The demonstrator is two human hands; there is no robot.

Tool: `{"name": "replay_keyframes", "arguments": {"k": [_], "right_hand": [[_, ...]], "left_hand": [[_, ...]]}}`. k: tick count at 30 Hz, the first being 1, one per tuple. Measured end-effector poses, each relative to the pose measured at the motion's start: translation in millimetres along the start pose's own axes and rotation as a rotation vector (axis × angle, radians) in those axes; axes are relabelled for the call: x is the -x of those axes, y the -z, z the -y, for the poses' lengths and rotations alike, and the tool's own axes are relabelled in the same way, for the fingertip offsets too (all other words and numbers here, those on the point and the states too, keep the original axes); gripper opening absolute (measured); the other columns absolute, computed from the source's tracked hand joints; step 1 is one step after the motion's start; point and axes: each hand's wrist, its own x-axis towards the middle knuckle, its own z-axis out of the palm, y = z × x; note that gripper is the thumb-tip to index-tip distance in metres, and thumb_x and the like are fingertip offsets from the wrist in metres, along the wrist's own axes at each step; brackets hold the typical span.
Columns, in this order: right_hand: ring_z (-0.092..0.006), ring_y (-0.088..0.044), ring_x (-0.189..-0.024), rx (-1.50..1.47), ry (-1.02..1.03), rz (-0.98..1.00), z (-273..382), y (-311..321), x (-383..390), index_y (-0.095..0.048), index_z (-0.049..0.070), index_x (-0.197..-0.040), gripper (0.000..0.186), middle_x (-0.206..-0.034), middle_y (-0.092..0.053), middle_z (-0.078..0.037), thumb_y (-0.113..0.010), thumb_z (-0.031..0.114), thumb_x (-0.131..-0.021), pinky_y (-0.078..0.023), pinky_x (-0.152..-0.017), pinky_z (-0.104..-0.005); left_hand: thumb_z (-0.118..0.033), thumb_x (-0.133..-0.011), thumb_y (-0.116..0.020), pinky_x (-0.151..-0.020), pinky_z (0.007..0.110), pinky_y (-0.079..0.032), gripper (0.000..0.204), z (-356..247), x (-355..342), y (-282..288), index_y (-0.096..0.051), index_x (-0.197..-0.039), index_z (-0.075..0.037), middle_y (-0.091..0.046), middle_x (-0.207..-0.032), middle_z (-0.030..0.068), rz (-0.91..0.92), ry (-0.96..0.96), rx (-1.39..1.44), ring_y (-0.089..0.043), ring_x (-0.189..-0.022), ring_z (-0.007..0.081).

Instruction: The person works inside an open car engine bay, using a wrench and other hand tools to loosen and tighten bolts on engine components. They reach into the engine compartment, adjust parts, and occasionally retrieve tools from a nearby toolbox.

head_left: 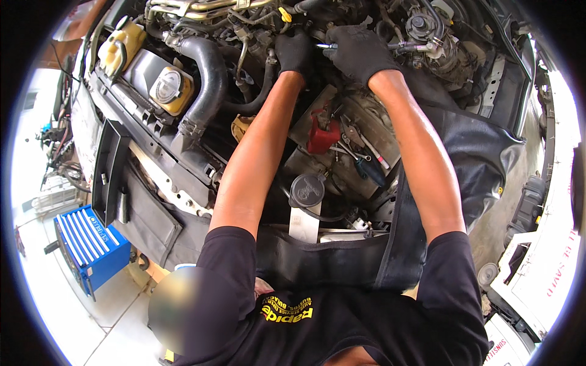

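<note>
Both my hands wear black gloves inside an engine bay. My left hand (295, 53) has its fingers curled down among the hoses below a yellow pull handle (285, 15); what they hold is hidden. Just beside it, my right hand (357, 52) is closed on a slim chrome tool (325, 46), whose end pokes out toward the left hand. A large black hose (207, 85) curves left of my hands. Below them, between my forearms, a red object (323, 131) and several hand tools (369, 155) lie on a grimy metal surface.
Reservoirs (122, 46) line the left side, near a black tray (110, 171). A black protective cover (470, 158) drapes the near and right edges. A round black cap (306, 190) sits between my forearms. A blue tool chest (91, 244) stands on the floor at lower left.
</note>
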Motion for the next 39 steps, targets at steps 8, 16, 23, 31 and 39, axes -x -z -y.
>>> {"name": "replay_keyframes", "arguments": {"k": [8, 16, 23, 31, 39], "right_hand": [[-0.0381, -0.064, -0.108, -0.126, -0.230, 0.298, 26.6, 13.2, -2.1, -0.069, 0.000, -0.108, 0.034, -0.111, -0.067, -0.025, -0.061, 0.026, -0.087, -0.050, -0.093, -0.0449], [-0.0386, -0.068, -0.099, -0.062, -0.148, 0.296, -0.6, -46.3, 5.1, -0.072, 0.001, -0.101, 0.028, -0.104, -0.068, -0.027, -0.055, 0.019, -0.088, -0.053, -0.088, -0.0469], [-0.0405, -0.066, -0.101, -0.045, -0.123, 0.123, 23.7, 17.2, -3.2, -0.066, 0.001, -0.106, 0.027, -0.109, -0.067, -0.025, -0.052, 0.018, -0.090, -0.051, -0.090, -0.0492], [-0.0410, -0.065, -0.104, -0.015, -0.093, 0.403, 7.6, -26.6, 4.6, -0.064, 0.000, -0.109, 0.029, -0.111, -0.066, -0.027, -0.050, 0.015, -0.089, -0.051, -0.092, -0.0491], [-0.0348, -0.069, -0.091, 0.311, 0.002, 0.131, 32.2, -27.6, 1.8, -0.063, 0.003, -0.102, 0.021, -0.098, -0.069, -0.019, -0.054, 0.012, -0.086, -0.055, -0.075, -0.0470]], "left_hand": [[-0.017, -0.092, -0.056, -0.070, 0.036, -0.047, 0.025, 22.0, -8.8, 7.0, -0.065, -0.098, 0.005, -0.067, -0.087, 0.0081, 0.031, -0.464, -0.064, -0.060, -0.078, 0.0186], [-0.025, -0.090, -0.056, -0.066, 0.035, -0.046, 0.031, -11.5, 13.3, -2.5, -0.064, -0.096, 0.004, -0.064, -0.086, 0.0076, 0.039, 0.119, 0.266, -0.058, -0.074, 0.0197], [-0.025, -0.087, -0.060, -0.066, 0.038, -0.050, 0.030, 0.9, 4.8, 24.4, -0.065, -0.097, 0.004, -0.068, -0.089, 0.0151, 0.085, -0.929, -0.937, -0.066, -0.076, 0.0253], [-0.018, -0.088, -0.060, -0.064, 0.036, -0.050, 0.025, 4.9, 4.9, 11.8, -0.063, -0.107, -0.002, -0.066, -0.086, 0.0117, 0.195, -0.134, 0.097, -0.063, -0.072, 0.0200], [-0.032, -0.070, -0.078, -0.083, 0.046, -0.053, 0.054, -0.6, -4.6, 32.8, -0.059, -0.113, -0.004, -0.067, -0.100, 0.0249, 0.247, -0.773, -0.872, -0.063, -0.100, 0.0444]]}}
